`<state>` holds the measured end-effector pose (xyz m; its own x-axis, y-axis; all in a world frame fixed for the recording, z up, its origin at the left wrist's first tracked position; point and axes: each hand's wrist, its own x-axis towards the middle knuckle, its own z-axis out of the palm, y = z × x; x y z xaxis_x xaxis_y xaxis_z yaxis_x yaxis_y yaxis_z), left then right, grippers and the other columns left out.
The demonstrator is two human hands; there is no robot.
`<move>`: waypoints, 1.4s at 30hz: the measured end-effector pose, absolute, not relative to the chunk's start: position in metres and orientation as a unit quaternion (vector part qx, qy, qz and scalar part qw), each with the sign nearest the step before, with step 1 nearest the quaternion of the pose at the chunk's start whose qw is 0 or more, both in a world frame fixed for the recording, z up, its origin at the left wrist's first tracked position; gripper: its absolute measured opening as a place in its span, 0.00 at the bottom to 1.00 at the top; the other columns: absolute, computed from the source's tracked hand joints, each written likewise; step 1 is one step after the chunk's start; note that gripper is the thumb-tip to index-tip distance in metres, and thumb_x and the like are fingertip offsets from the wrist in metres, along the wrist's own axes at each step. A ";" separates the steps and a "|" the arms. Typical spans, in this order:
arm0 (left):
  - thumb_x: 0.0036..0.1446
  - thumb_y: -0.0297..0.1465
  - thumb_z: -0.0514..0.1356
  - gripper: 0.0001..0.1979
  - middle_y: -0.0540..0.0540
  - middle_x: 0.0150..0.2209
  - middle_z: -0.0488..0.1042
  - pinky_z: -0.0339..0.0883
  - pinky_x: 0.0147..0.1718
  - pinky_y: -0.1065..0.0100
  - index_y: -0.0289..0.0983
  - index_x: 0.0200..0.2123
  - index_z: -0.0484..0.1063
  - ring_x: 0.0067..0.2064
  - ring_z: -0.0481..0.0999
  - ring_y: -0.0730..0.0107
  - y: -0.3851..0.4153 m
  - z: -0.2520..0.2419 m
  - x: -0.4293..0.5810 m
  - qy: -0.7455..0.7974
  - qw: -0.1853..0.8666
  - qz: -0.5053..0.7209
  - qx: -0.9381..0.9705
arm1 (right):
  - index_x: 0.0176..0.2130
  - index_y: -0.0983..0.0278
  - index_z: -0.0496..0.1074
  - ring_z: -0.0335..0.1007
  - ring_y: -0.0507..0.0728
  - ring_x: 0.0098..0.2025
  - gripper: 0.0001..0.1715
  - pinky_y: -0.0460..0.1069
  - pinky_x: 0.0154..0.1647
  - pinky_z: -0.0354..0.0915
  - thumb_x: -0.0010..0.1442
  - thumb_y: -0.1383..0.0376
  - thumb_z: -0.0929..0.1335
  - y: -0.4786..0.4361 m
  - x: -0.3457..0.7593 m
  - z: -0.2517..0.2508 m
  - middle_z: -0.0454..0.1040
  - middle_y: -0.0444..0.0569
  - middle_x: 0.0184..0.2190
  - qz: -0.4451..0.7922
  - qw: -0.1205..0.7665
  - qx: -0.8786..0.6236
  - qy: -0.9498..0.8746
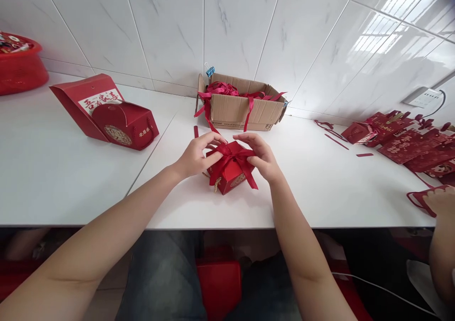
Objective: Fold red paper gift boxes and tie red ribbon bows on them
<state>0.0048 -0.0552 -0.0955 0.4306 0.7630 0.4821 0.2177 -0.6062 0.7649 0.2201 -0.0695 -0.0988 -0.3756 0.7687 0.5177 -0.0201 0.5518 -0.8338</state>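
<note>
A small red gift box (pixel 231 171) stands on the white table (pixel 64 169) near its front edge, with a dark red ribbon bow (pixel 235 154) on top. My left hand (pixel 197 156) pinches the left loop of the bow. My right hand (pixel 261 159) pinches the right loop. One ribbon tail hangs down the box's right side, and a gold cord shows at its lower left.
A cardboard box (pixel 236 111) full of red ribbons sits behind, against the tiled wall. Red gift cartons (pixel 106 112) lie at the left, a red basket (pixel 19 65) far left. Flat red boxes (pixel 408 143) are piled at the right, where another person's hand (pixel 441 202) holds a ribbon.
</note>
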 end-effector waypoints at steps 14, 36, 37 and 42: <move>0.51 0.28 0.59 0.02 0.47 0.31 0.78 0.75 0.34 0.71 0.35 0.30 0.72 0.33 0.78 0.71 -0.055 -0.101 0.009 0.354 0.230 0.520 0.743 | 0.44 0.57 0.69 0.75 0.58 0.43 0.14 0.57 0.48 0.72 0.57 0.66 0.64 -0.063 0.223 -0.109 0.77 0.48 0.40 0.122 0.548 -0.381 -0.735; 0.50 0.33 0.63 0.07 0.46 0.30 0.76 0.75 0.33 0.69 0.35 0.25 0.74 0.34 0.76 0.69 -0.055 -0.104 0.016 0.369 0.263 0.525 0.721 | 0.30 0.59 0.77 0.73 0.58 0.45 0.05 0.56 0.49 0.71 0.55 0.60 0.72 -0.074 0.201 -0.101 0.75 0.50 0.41 0.249 0.491 -0.378 -0.744; 0.50 0.33 0.63 0.07 0.46 0.30 0.76 0.74 0.33 0.69 0.35 0.25 0.74 0.33 0.76 0.69 -0.056 -0.104 0.016 0.372 0.264 0.527 0.717 | 0.30 0.59 0.77 0.73 0.58 0.45 0.05 0.56 0.49 0.71 0.55 0.60 0.72 -0.074 0.201 -0.101 0.75 0.49 0.41 0.247 0.491 -0.379 -0.745; 0.49 0.30 0.62 0.06 0.47 0.28 0.76 0.72 0.31 0.70 0.35 0.22 0.72 0.32 0.76 0.69 -0.057 -0.102 0.017 0.381 0.259 0.535 0.708 | 0.29 0.60 0.76 0.74 0.57 0.43 0.04 0.55 0.47 0.72 0.55 0.62 0.71 -0.073 0.201 -0.102 0.75 0.49 0.39 0.234 0.497 -0.367 -0.751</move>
